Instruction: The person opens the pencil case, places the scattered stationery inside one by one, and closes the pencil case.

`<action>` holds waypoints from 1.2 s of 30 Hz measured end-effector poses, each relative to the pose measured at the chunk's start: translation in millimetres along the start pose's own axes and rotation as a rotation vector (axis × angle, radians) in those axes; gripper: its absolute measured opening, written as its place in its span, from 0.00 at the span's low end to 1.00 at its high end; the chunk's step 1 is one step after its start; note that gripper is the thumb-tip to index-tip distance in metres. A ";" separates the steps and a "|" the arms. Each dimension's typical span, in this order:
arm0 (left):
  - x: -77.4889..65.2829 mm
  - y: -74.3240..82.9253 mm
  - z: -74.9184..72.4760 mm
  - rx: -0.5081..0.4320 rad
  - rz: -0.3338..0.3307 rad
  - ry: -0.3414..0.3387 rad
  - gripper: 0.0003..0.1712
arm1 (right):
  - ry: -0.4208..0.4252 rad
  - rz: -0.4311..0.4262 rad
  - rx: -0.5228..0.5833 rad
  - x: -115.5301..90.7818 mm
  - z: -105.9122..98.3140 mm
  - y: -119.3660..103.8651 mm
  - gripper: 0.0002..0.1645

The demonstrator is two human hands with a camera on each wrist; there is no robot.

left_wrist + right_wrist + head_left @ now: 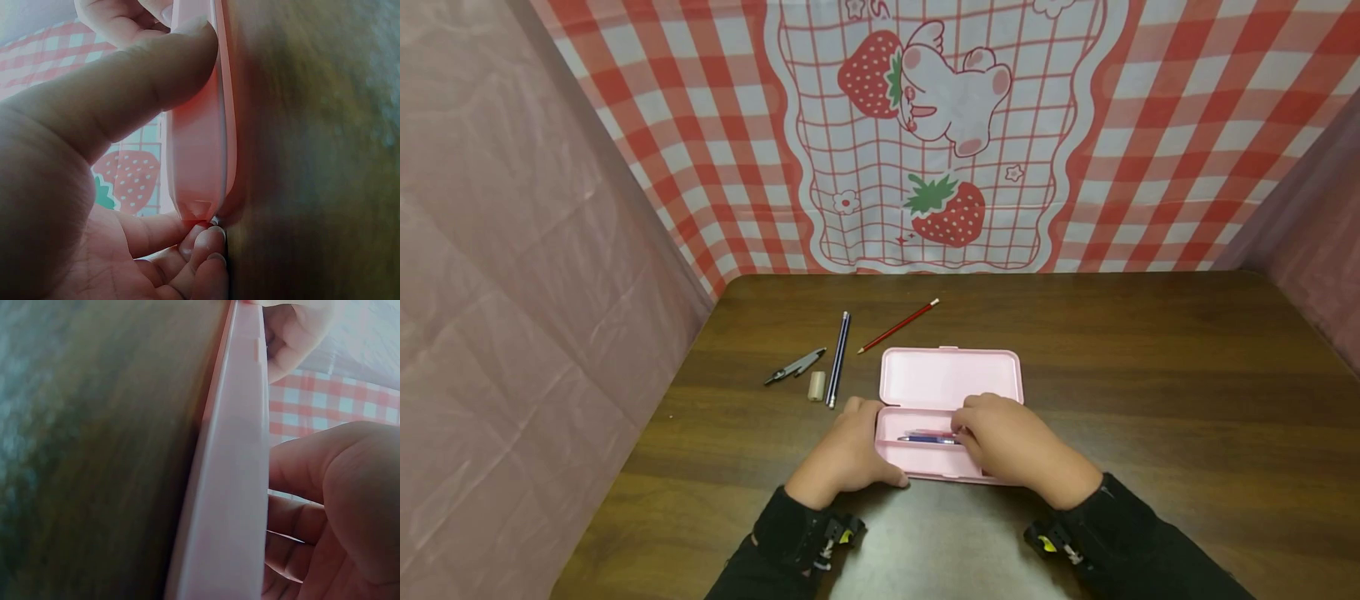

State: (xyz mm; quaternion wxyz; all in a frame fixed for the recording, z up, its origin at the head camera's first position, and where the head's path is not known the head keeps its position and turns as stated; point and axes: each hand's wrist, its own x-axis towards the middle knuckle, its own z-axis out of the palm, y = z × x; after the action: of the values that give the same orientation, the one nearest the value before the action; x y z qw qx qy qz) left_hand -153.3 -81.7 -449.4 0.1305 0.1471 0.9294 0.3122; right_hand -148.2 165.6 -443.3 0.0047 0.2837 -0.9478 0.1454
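A pink pencil case [925,462] lies on the table with its lid [951,377] laid back on the far side. My left hand [850,450] grips the case's left end, thumb along the near wall and fingers round the far corner; the left wrist view shows the thumb [181,59] pressed on that pink wall. Inside the case lie a blue pen [925,440] and a reddish one beside it. My right hand [1011,442] reaches over the case's right half, its thumb and curled fingers pinching the right ends of the pens. The fingertips are partly hidden behind the case wall in the right wrist view.
Left of the case lie dark blue striped pencils [838,358], a beige eraser [817,386] and a grey drawing compass [795,367]. A red pencil [898,326] lies behind the lid. A red checked cloth [715,125] hangs along the table's far edge.
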 end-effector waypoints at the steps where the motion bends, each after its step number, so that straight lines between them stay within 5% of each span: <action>1: -0.1 -0.1 0.0 0.000 -0.001 0.000 0.54 | 0.001 0.000 0.001 -0.1 -0.2 -0.1 0.03; 17: 2.2 -1.7 1.7 -0.003 0.030 0.013 0.53 | 0.083 0.017 0.048 -8.8 -7.0 6.2 0.08; 21: 1.4 -3.4 1.2 -0.017 0.024 0.011 0.53 | 0.136 0.088 0.033 -13.8 -10.9 10.6 0.13; 28: -0.9 -3.5 0.6 -0.040 0.007 0.020 0.56 | 0.178 0.332 0.097 -33.7 -19.7 21.5 0.33; 36: 1.1 -2.3 1.7 -0.030 0.008 0.001 0.55 | 0.118 0.367 0.251 -61.7 -9.8 38.8 0.60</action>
State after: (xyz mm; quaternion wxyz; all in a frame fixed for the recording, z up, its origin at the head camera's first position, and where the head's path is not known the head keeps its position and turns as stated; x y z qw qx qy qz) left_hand -154.2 -82.1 -452.3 0.1307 0.1487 0.9241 0.3268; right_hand -118.1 232.3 -450.2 -0.0019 0.0960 -0.9561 0.2770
